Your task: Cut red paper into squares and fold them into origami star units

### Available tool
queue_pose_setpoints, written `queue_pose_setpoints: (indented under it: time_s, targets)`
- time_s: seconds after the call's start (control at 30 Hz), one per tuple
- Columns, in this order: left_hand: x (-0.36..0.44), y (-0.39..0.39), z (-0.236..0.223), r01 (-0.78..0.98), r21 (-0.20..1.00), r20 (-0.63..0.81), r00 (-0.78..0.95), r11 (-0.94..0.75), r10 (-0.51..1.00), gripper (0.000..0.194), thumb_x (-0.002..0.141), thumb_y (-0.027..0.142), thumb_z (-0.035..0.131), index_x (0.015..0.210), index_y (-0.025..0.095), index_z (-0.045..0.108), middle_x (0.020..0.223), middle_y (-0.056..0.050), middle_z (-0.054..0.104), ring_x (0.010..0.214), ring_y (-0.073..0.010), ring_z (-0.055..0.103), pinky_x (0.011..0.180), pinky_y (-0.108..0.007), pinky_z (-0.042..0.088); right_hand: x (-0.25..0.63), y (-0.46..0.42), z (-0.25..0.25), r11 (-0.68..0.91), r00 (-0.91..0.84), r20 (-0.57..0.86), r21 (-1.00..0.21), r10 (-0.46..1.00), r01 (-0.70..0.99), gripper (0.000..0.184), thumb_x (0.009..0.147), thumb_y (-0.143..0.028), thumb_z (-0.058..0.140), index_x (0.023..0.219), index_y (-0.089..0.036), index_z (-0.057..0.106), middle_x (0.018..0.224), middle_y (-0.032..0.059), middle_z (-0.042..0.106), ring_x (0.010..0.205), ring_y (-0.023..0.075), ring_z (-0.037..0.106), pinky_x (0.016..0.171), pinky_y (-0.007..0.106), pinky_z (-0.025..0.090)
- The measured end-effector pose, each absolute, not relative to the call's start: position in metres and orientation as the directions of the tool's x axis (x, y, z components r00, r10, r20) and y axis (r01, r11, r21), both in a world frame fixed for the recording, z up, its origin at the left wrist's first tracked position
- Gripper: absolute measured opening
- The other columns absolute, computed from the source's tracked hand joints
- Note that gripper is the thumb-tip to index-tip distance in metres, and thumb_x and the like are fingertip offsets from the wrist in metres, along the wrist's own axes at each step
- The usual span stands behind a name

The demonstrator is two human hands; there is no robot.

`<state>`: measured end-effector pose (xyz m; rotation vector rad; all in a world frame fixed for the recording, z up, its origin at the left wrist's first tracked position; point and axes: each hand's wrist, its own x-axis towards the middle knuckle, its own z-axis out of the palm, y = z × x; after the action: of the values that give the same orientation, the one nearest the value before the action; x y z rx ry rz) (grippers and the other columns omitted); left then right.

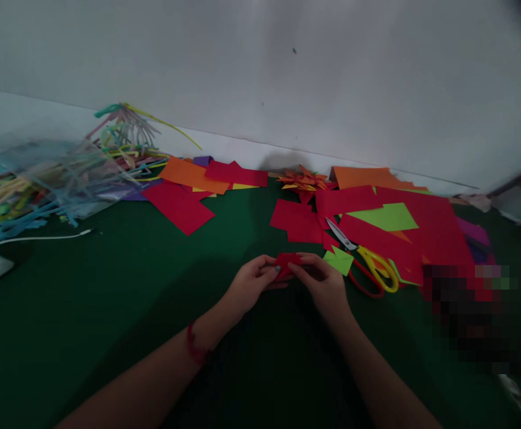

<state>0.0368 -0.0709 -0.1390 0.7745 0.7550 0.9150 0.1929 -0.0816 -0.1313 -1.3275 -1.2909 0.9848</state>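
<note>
A small folded piece of red paper (286, 266) is held between both hands, above the green tabletop. My left hand (255, 282) pinches its left side, thumb on top. On the right side my right hand (324, 285) grips the same paper with thumb and fingers. Just beyond the right hand lies a small folded light green paper (339, 260). Close by, a pair of scissors (378, 270) with yellow and red handles rests partly on red paper sheets (378, 235), its blades apart.
A layered orange and red paper flower (302, 180) sits near the wall. Red and orange sheets (184, 208) lie left of it. Farther left is a heap of pipe cleaners (128, 137) with a clear plastic bag (59, 167). A white cable (41, 238) runs at the left edge.
</note>
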Motion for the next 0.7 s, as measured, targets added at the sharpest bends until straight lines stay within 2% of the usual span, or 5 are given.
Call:
queue_pose_setpoints:
  time_s: [0.13,0.33,0.6,0.7]
  targets:
    - [0.0365,-0.0707,-0.1372,-0.379,0.845,-0.218,0.400,0.377,0.890,0.017,0.079,0.025,0.060,0.090,0.012,0.057,0.095,-0.008,0.067,0.092,-0.0200,0.063,0.088,-0.038,0.048,0.1898,-0.0840,-0.1338,0.058,0.165,0.092,-0.978,0.982,0.200,0.016,0.069,-0.033,0.069,0.076,-0.020,0.062,0.077,0.0012,0.064,0.074,0.0171,0.062,0.071,0.032,0.052]
    - [0.0375,-0.0710,-0.1418,-0.308,0.898,-0.198,0.351,0.313,0.915,0.025,0.072,0.019,0.066,0.096,0.013,0.060,0.099,-0.007,0.067,0.091,-0.0185,0.063,0.089,-0.035,0.046,0.1901,-0.0834,-0.1383,0.118,0.198,0.169,-0.962,0.965,0.247,0.016,0.069,-0.034,0.068,0.072,-0.019,0.061,0.076,0.0024,0.064,0.074,0.0178,0.061,0.070,0.032,0.052]
    - [0.0371,-0.0698,-0.1459,-0.291,0.873,-0.279,0.361,0.391,0.890,0.020,0.073,0.019,0.066,0.091,0.011,0.060,0.089,-0.008,0.069,0.082,-0.0188,0.066,0.082,-0.035,0.050,0.1894,-0.0855,-0.1346,0.054,0.212,0.109,-0.967,0.971,0.248,0.018,0.066,-0.035,0.070,0.072,-0.020,0.062,0.071,0.0008,0.064,0.068,0.0168,0.061,0.064,0.030,0.052]
    - [0.0382,-0.0703,-0.1439,-0.281,0.885,-0.259,0.365,0.371,0.894,0.017,0.075,0.020,0.063,0.089,0.012,0.061,0.088,-0.008,0.069,0.079,-0.0180,0.066,0.080,-0.034,0.050,0.1891,-0.0855,-0.1338,0.018,0.224,0.069,-0.975,0.972,0.222,0.018,0.066,-0.035,0.070,0.071,-0.020,0.061,0.070,-0.0001,0.063,0.066,0.0159,0.061,0.062,0.029,0.051]
